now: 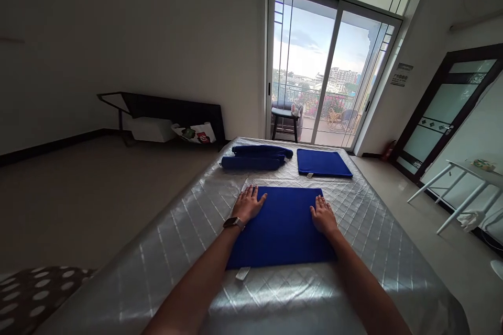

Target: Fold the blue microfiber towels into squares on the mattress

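A flat blue cloth (285, 230) lies spread on a silver quilted mattress (188, 241), with a white tag (242, 273) sticking out at its near left corner. My left hand (248, 204) rests on the cloth's left edge near the far corner, fingers stretched out and flat. On the opposite edge, my right hand (324, 213) is laid with its fingers extended too. Neither hand grips anything. Beyond it sits a second flat blue cloth (324, 163), on the right. Rolled or loosely folded blue cloths (255, 158) are at the far left.
Past the mattress are sliding glass doors (310, 73) and a dark stool (285, 115). A black bench-like frame (173, 112) stands by the left wall, with a white box (151, 130) beneath. At right is a light table (479, 171). Brown polka-dot fabric (39, 296) lies lower left.
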A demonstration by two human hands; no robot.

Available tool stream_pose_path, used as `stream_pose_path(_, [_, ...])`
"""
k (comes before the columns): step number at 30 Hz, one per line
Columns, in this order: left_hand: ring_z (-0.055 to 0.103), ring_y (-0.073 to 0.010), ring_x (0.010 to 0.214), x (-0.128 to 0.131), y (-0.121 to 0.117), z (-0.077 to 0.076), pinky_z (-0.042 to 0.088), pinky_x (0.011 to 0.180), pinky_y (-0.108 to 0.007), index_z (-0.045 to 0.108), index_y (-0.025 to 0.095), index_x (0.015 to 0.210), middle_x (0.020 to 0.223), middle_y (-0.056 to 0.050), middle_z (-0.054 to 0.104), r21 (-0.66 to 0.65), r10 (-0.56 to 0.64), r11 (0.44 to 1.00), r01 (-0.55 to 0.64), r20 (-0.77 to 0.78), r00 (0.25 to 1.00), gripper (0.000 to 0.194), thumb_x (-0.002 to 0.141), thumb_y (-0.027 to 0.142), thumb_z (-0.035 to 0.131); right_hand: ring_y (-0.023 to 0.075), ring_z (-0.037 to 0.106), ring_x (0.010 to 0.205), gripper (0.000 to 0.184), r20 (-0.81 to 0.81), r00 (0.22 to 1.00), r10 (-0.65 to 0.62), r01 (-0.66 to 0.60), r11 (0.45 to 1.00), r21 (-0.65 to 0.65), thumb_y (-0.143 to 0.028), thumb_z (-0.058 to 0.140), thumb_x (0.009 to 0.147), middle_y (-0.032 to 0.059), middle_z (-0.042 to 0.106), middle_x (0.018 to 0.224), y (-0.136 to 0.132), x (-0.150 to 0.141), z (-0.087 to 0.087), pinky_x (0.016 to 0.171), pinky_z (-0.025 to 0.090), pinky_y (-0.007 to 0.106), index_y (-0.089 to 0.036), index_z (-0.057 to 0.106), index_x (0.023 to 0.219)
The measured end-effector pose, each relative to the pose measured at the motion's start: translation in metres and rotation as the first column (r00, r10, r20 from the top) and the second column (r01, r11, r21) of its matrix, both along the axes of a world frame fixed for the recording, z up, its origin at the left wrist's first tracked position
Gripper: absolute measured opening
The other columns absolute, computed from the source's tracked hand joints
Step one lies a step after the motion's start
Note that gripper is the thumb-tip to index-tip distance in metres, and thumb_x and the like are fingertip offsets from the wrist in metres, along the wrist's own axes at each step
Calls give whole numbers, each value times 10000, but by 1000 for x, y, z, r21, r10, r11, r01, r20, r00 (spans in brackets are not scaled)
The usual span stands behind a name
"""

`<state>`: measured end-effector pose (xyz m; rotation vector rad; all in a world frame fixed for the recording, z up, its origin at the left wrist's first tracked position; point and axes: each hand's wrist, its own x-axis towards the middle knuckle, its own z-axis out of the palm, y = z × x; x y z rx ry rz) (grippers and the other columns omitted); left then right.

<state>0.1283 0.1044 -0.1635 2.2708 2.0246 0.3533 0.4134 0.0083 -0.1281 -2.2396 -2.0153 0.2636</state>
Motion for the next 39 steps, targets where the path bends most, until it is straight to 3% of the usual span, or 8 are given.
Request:
stream_pose_path(6, [282,-354,1511,-2,3,7,225,1215,-555,328,65,1553,1612,-216,339,-4,18,1000,-19,-6,1000,832,965,627,156,185,137,1550,652,-11,1000,-1,1,1000,12,-388,227,1036,125,207,1660,0,-3,5,1243,107,344,-43,231,1588])
stream_pose_path(9, [270,-393,1507,18,1,15,218,1205,-586,325,11,1540,1601,-262,338,37,-12,999,12,-2,1000,825,987,588,122,186,137,1550,653,-32,999,-2,2,1000,29,-391,231,1032,119,201,1661,0,-4,3,1243,110,349,-48,238,1588])
stream_pose_path(12, [293,-347,1505,66,-9,16,247,1215,-518,379,73,1528,1591,-221,387,107,-172,980,171,0,985,723,1020,537,155,186,142,1550,656,-46,999,0,1,999,37,-388,231,1028,122,206,1660,1,-3,0,1244,113,354,-42,246,1585])
stream_pose_path(15, [439,-312,1407,116,-25,6,348,1164,-535,492,210,1449,1547,-152,456,163,-392,907,389,-18,920,532,1009,502,427,182,133,1551,639,-28,999,17,-16,999,40,-334,245,1018,122,201,1662,1,1,-4,1242,116,357,-47,235,1589])
stream_pose_path(19, [610,-244,1153,139,-41,-4,531,978,-490,595,228,1286,1370,-99,583,188,-535,827,530,-30,845,374,954,400,616,179,105,1555,626,15,997,75,-75,997,35,-245,285,993,108,187,1665,0,5,-7,1240,107,351,-76,242,1594])
stream_pose_path(25, [576,-277,1242,84,-52,-5,479,1047,-534,563,226,1347,1431,-117,554,113,-432,896,430,-2,902,443,962,444,587,182,142,1550,644,-24,1000,4,-3,999,39,-372,221,1033,136,220,1659,1,-1,-1,1239,107,353,-45,237,1588])
stream_pose_path(32, [286,-302,1516,-22,-66,-10,236,1226,-504,336,142,1561,1623,-172,342,22,-162,987,162,-16,987,744,1004,615,193,173,145,1549,644,-11,1000,-6,6,1000,20,-376,226,1034,121,221,1661,-1,-3,3,1241,96,334,-43,246,1584])
stream_pose_path(39, [261,-290,1525,-25,-68,-9,231,1240,-452,331,48,1548,1631,-181,296,3,-109,994,109,-34,993,858,978,664,150,198,157,1547,625,44,999,-10,9,1000,21,-334,236,1034,148,241,1648,-9,-7,18,1240,116,356,-23,261,1575])
